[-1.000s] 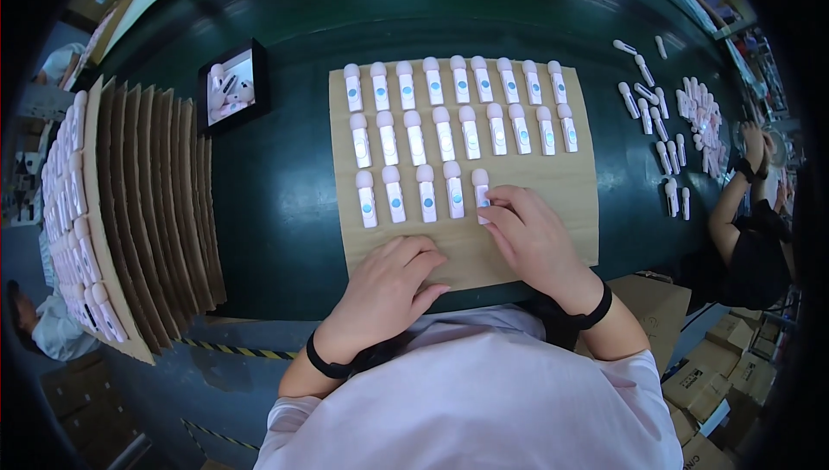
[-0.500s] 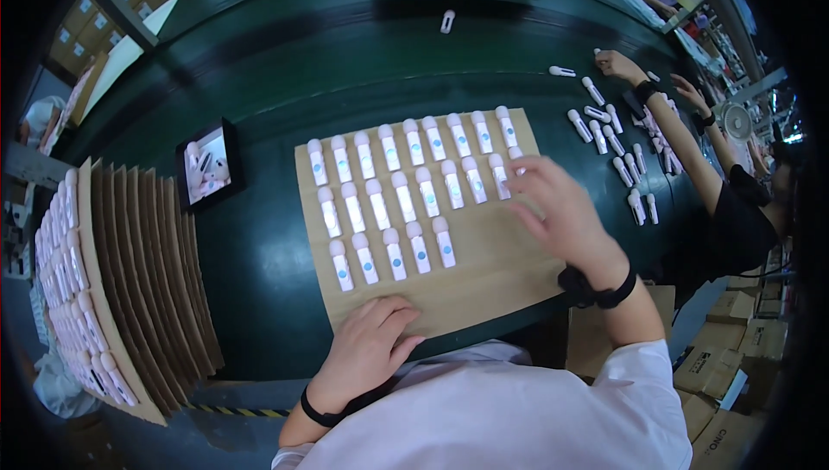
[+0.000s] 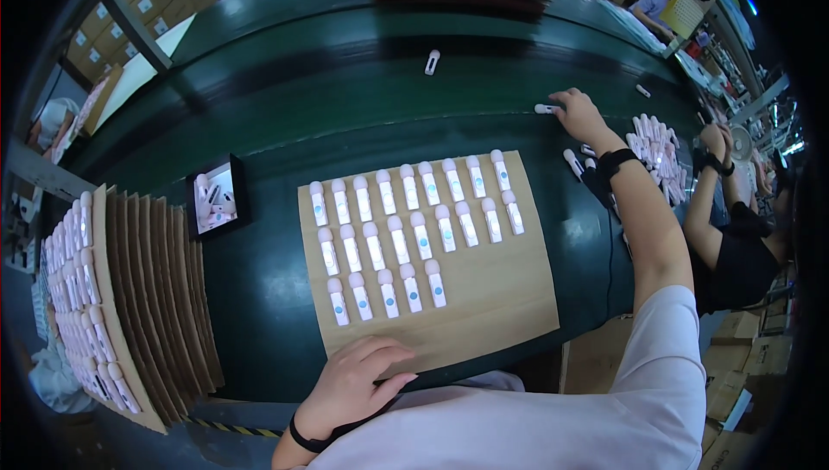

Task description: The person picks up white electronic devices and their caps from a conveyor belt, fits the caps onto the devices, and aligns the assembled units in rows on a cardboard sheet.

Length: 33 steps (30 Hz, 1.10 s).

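Note:
My right hand (image 3: 581, 118) reaches over the dark green work surface. Its thumb and fingertips close on one end of a small white device (image 3: 544, 109) with a rounded pale pink head, which lies on its side. My left hand (image 3: 358, 381) rests on the near left edge of a brown cardboard sheet (image 3: 492, 297), fingers stretched and holding nothing. Three rows of similar white devices (image 3: 420, 235) lie on that sheet, heads pointing away from me; several carry a round blue sticker. The nearest row is shorter, ending near the sheet's middle.
At left stands a stack of cardboard sheets (image 3: 164, 297) with devices on its outer face. A black box (image 3: 237, 198) holds loose pieces. A single device (image 3: 432, 63) lies farther back. Beyond my right arm are a device pile (image 3: 658, 155) and a co-worker's hands (image 3: 717, 144).
My right hand has moved from the sheet's right edge out to the lone device at the far right. A device now completes the second row's right end. My left hand stays put; the view has shifted.

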### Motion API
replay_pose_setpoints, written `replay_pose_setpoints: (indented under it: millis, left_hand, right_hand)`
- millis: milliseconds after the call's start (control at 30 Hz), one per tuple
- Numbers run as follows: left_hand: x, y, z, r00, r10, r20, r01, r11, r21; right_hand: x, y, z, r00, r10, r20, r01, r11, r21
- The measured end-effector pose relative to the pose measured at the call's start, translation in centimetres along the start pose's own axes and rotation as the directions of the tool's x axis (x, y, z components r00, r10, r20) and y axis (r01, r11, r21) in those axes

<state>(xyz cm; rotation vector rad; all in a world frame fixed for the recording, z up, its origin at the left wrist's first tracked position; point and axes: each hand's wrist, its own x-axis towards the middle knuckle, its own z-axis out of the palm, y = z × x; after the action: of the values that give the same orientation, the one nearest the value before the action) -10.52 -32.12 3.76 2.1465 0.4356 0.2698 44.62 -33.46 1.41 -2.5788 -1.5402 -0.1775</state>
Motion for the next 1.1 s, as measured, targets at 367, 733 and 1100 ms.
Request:
replay_pose_setpoints:
  millis: [367,733,1100]
  left_hand:
    - [1.0,0.6,-2.2,0.987,0.008,-0.161,-0.034,0.987,-0.16]
    - [5.8,3.2,-1.4,0.87,-0.155,-0.469,-0.17,0.798,-0.578]
    - [2.4,-1.0,-3.3,0.843,-0.122,-0.525,-0.09,0.929,-0.36]
  right_hand:
    - [1.5,-4.3,-1.9,0.996,0.07,0.051,-0.078,0.979,0.187]
    - [-11.1,-24.5,-12.5,0.273,-0.917,-0.29,0.958,0.232,0.169]
    - [-5.4,-27.0,-11.4,0.457,-0.885,-0.084,0.855,0.412,0.314]
